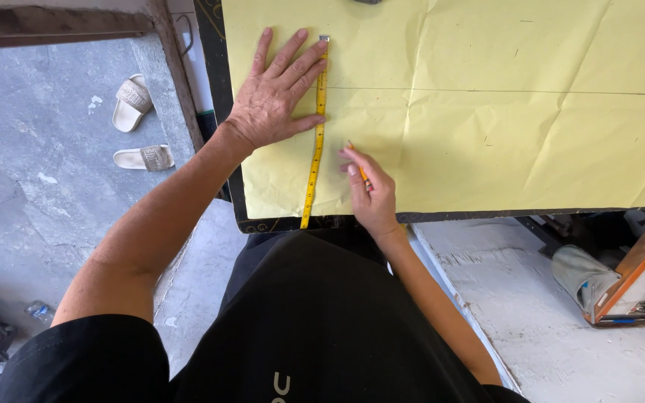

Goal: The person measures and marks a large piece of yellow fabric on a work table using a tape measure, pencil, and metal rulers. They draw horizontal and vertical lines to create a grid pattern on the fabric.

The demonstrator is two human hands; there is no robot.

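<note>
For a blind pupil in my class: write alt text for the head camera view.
A left hand presses a yellow tape measure flat on yellow paper while the right hand holds a pencil beside it. Two sandals lie on the floor.

A yellow flexible measuring tape (315, 134) lies straight across the creased pale-yellow paper sheet (487, 112), its end overhanging the near edge. A slim orange pencil (359, 166) touches the sheet just beside it.

Bright, even daylight fills my view, and the yellow paper (487, 112) shows its creases clearly without glare. My left hand (274, 93) throws only a faint, soft shadow onto the paper just beside it. Everything looks sharp; the concrete floor (31, 164) left of the paper curves slightly toward the frame's edge.
</note>
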